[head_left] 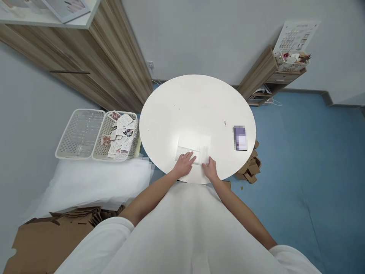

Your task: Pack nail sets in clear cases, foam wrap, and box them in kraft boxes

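Note:
A thin, translucent white packing sheet (203,153) lies folded near the front edge of the round white table (196,99). On its lower left part my left hand (184,165) rests palm down, fingers stretched out and apart. My right hand (210,168) pinches the lower right edge of the sheet between thumb and fingers. Whether anything is wrapped inside the sheet I cannot make out. Farther right on the table sits a blurred purple item (240,137), apart from both hands.
Left of the table stand two white baskets, one with clear plastic pieces (85,129), one with printed cards (122,137). Below them lie white sheets (97,182) and flattened cardboard (54,243). Small brown boxes (251,167) lie on the floor at right. Wooden cabinets (114,49) stand behind.

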Demonstrator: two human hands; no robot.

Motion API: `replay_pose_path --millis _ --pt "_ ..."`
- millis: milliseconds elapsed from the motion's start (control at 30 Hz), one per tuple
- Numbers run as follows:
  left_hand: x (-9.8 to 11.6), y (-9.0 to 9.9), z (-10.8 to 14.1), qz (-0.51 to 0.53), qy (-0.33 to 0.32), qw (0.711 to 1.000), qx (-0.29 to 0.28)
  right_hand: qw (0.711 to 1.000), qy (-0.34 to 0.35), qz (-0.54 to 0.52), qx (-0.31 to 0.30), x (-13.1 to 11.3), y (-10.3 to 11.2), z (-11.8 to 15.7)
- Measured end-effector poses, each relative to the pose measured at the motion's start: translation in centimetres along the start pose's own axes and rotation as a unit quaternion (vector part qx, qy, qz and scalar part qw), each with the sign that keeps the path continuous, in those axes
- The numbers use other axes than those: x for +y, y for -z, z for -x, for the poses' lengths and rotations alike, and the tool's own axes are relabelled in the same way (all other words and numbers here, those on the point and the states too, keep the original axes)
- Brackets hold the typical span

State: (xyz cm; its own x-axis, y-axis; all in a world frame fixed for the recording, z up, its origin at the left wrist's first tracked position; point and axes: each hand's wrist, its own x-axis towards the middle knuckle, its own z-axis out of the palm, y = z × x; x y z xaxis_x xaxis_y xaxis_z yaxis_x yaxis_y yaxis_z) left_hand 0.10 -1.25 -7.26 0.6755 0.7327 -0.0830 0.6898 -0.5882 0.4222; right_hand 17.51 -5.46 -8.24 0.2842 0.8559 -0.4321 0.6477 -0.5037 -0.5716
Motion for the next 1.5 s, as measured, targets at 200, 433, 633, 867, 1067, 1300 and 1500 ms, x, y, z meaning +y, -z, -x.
replay_pose_path --millis 200,433,633,867,1067,1300,1500 --pt "-0.2 -0.6 0.3 0.026 0.017 1.000 0.000 0.980 -0.094 -0.171 -0.037 -2.3 0.7 -1.1" --pt "0.1 -1.0 0.3 0.020 0.020 1.000 -0.004 0.982 -0.092 -0.163 -0.020 -2.3 1.2 -2.0" --pt "0.1 -0.8 0.3 0.049 0.037 0.998 -0.008 0.980 -0.031 -0.183 -0.075 -4.5 0.8 -2.6" --pt "-0.1 0.3 1.3 0.065 0.045 0.996 0.031 0.978 0.002 -0.139 -0.153 -5.3 0.3 -2.8" --pt "0.0 0.0 1.5 0.052 0.004 0.998 -0.028 0.990 0.072 -0.059 -0.105 -4.2 1.1 -3.0" --pt "-0.4 0.2 2.1 0.078 0.069 0.995 0.003 0.979 0.157 0.103 -0.079 -3.4 0.2 -1.7" --pt "-1.8 -0.8 4.1 0.188 0.458 0.864 0.092 0.978 0.146 0.121 -0.093 -4.7 -0.9 -1.5"
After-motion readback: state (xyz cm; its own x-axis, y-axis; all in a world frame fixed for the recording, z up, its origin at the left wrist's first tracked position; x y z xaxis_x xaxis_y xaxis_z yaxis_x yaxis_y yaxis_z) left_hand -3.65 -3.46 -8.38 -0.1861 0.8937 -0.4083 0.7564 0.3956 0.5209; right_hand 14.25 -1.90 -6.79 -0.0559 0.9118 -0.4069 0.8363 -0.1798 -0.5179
